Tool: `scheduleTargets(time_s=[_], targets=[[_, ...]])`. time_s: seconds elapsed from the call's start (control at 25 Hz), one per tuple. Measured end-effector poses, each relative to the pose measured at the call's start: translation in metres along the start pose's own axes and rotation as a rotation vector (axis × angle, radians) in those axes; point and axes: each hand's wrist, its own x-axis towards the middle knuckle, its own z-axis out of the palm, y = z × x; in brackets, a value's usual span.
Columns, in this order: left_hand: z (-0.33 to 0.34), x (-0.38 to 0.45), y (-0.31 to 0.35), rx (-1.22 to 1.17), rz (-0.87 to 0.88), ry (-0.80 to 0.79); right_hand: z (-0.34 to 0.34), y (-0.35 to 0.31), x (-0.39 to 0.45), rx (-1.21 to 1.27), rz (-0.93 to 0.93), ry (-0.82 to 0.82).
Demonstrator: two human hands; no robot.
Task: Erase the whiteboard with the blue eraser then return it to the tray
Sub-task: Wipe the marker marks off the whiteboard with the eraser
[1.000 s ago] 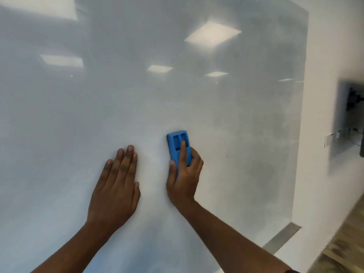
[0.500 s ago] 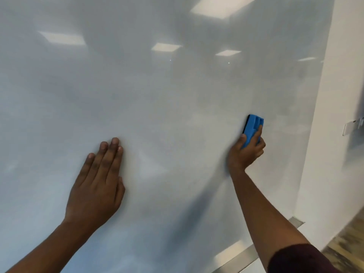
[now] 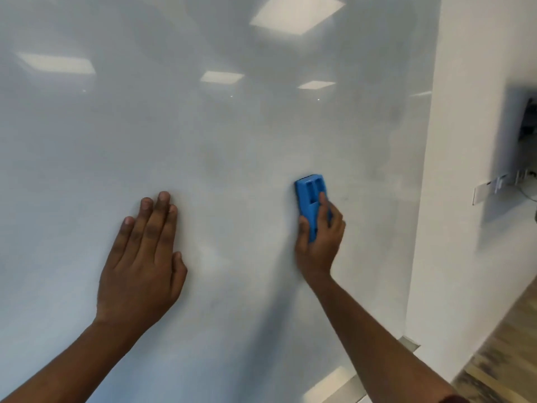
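head view: right hand (image 3: 318, 242) presses blue eraser (image 3: 311, 202) against whiteboard (image 3: 232, 141).

Bare whiteboard (image 3: 232, 141) lies open everywhere except where the flat left hand (image 3: 142, 257) presses.

Whiteboard (image 3: 232, 141); blue eraser (image 3: 310, 199) against it

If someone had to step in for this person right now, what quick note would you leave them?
Left hand: open, flat on the whiteboard, bracing.
Right hand: grip shut on the blue eraser, pressed to the board.
Done: no clear writing shows; faint grey smudges sit up and right of the eraser.
Left: wipe those, then put the eraser on the tray along the board's bottom edge.
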Motion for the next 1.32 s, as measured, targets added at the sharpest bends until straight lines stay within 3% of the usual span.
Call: scheduleTargets(time_s=[0.2, 0.24, 0.32, 0.44, 0.52, 0.68, 0.76, 0.8, 0.88, 0.96, 1.04, 1.08, 1.12, 1.2, 1.28, 1.32], targets=[[0.010, 0.009, 0.017, 0.056, 0.156, -0.030, -0.008, 0.043, 0.066, 0.091, 0.744, 0.190], [0.012, 0.010, 0.023, 0.052, 0.156, -0.030, -0.006, 0.034, 0.058, 0.085, 0.732, 0.189], [0.019, 0.009, 0.033, 0.041, 0.167, -0.028, -0.003, 0.005, 0.008, 0.073, 0.428, 0.117], [0.028, 0.007, 0.041, 0.040, 0.201, -0.013, -0.016, -0.017, -0.079, 0.123, -0.113, -0.236], [0.030, 0.004, 0.039, 0.032, 0.232, -0.002, -0.024, 0.017, -0.060, 0.170, -0.133, -0.275], [0.030, -0.014, 0.031, 0.035, 0.261, -0.014, -0.043, 0.107, 0.018, 0.177, 0.535, -0.048], [0.031, -0.024, 0.033, 0.033, 0.267, -0.012, -0.044, 0.121, 0.028, 0.213, 0.713, 0.029], [0.032, -0.027, 0.034, 0.038, 0.265, -0.008, -0.039, 0.111, 0.018, 0.203, 0.717, 0.064], [0.035, -0.029, 0.035, 0.044, 0.253, 0.003, -0.023, 0.068, -0.035, 0.197, 0.569, 0.048], [0.036, -0.027, 0.037, 0.029, 0.243, 0.009, -0.021, 0.018, -0.109, 0.167, 0.235, -0.157], [0.033, -0.027, 0.036, 0.001, 0.231, -0.002, -0.034, 0.016, -0.135, 0.161, -0.035, -0.363], [0.032, -0.030, 0.035, -0.017, 0.221, -0.008, -0.037, 0.035, -0.121, 0.170, -0.073, -0.351], [0.029, -0.037, 0.033, -0.028, 0.204, -0.021, -0.039, 0.057, -0.101, 0.154, 0.007, -0.266], [0.023, -0.058, 0.025, -0.028, 0.171, -0.050, -0.048, 0.098, -0.046, 0.142, 0.380, -0.069], [0.019, -0.082, 0.013, -0.014, 0.155, -0.081, -0.053, 0.116, -0.012, 0.187, 0.676, 0.008], [0.018, -0.092, 0.007, -0.004, 0.155, -0.093, -0.049, 0.110, -0.016, 0.202, 0.738, 0.027]])
